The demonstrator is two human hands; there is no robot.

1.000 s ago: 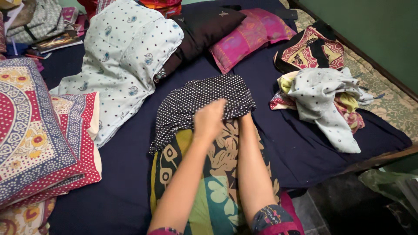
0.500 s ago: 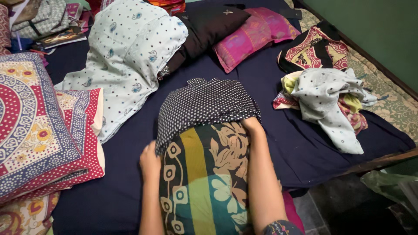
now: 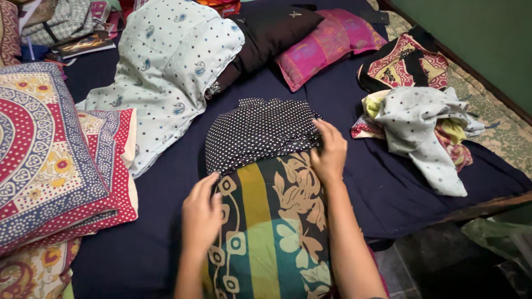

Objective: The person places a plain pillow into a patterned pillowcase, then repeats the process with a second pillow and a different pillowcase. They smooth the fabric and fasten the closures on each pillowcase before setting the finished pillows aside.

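Hands (image 3: 202, 213) (image 3: 330, 152) lie flat and open on your striped pillow (image 3: 271, 232); its top hides under dotted cloth (image 3: 257, 133).

Home bedroom, bed (image 3: 388, 182) with dark sheet, patterned pillows (image 3: 44, 149), heaped clothes (image 3: 421, 122)

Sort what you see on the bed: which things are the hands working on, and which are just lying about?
In hand: left hand, right hand, polka-dot cloth, striped floral pillow.
Lying about: pale paisley pillow, pink pillow, crumpled clothes, red patterned cushions.
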